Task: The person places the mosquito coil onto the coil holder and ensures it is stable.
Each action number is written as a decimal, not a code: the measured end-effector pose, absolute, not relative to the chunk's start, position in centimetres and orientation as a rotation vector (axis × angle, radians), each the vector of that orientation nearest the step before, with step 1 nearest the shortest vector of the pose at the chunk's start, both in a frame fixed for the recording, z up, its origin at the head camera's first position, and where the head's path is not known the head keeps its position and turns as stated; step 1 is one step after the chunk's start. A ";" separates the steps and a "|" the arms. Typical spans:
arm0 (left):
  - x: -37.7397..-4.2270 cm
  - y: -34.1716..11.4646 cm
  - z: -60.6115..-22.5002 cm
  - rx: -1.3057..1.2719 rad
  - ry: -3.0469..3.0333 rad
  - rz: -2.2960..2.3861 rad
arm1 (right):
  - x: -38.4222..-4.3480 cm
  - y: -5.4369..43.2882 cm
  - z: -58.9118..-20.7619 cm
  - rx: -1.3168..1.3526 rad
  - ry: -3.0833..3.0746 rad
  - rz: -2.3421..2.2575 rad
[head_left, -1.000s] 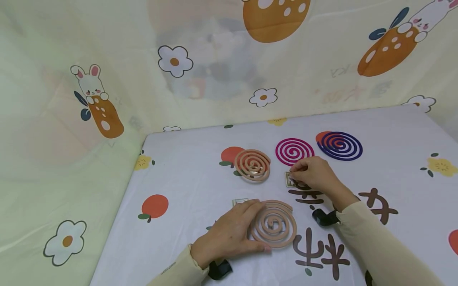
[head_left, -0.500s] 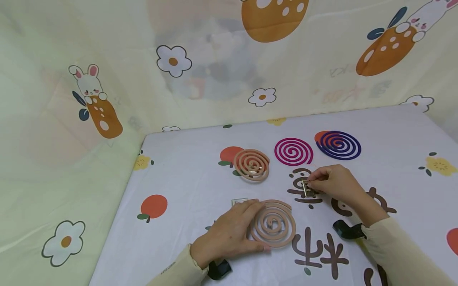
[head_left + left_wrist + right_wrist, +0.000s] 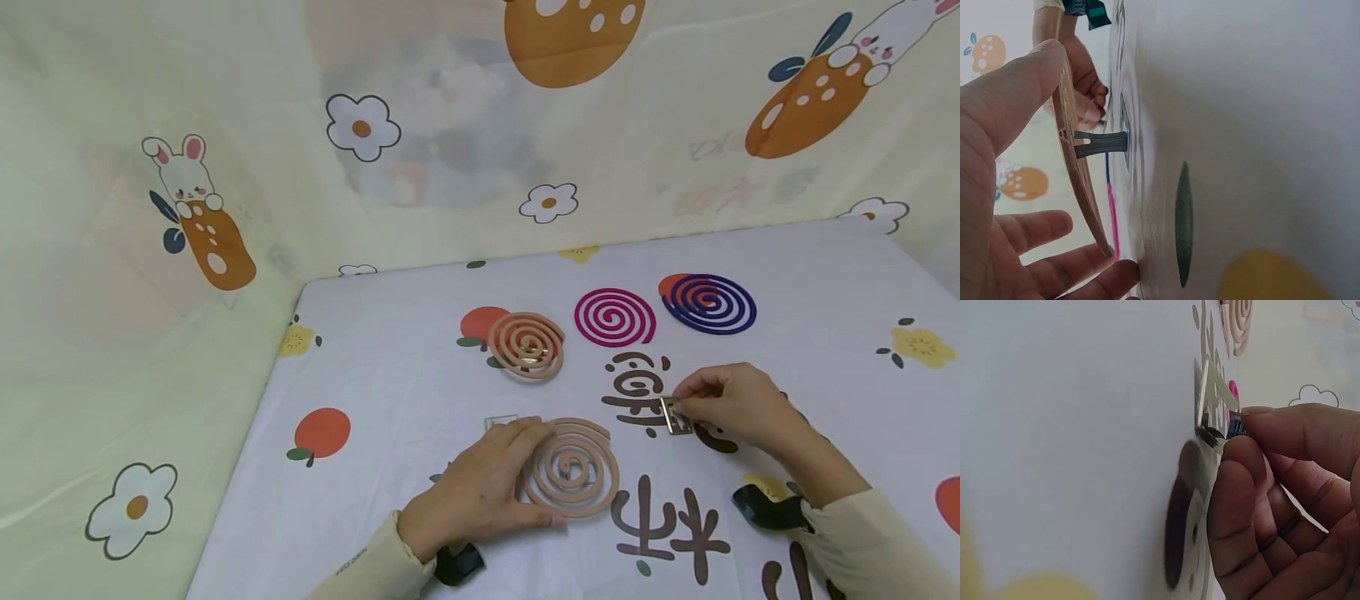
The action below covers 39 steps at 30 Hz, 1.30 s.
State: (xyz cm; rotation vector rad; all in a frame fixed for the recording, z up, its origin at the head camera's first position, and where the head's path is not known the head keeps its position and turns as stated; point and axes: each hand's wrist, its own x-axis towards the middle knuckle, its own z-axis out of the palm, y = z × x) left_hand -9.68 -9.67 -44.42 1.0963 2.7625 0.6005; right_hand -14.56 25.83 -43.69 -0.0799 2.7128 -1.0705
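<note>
My left hand (image 3: 483, 483) holds a tan mosquito coil (image 3: 573, 467) by its rim, thumb on the near side and fingers round the left. In the left wrist view the coil (image 3: 1075, 162) tilts above the cloth, and a grey metal prong (image 3: 1107, 144) stands between them. My right hand (image 3: 738, 404) pinches a small metal coil stand (image 3: 677, 417) between thumb and fingertips, to the right of the coil. Seen from the right wrist, the stand (image 3: 1205, 394) has a flat frame close over the cloth.
Another tan coil (image 3: 527, 343) sits on its metal stand farther back. Behind lie a magenta coil (image 3: 613, 317) and a dark blue coil (image 3: 708, 304). A small square frame (image 3: 500, 422) shows past my left fingers. Printed cloth covers the table (image 3: 390, 350).
My right hand has moved right and toward me, carrying the coil stand from its spot in front of the magenta coil. The left hand stays at the tan coil.
</note>
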 end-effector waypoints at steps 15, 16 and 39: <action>-9.7 -9.7 -44.5 1.106 2.769 0.597 | -13.2 27.7 -44.3 -0.058 2.707 -1.069; -9.7 -9.7 -44.5 1.104 2.769 0.598 | -13.2 27.8 -44.4 -0.059 2.705 -1.068; -9.7 -9.7 -44.6 1.123 2.768 0.614 | -11.6 26.4 -41.9 -0.245 2.821 -1.242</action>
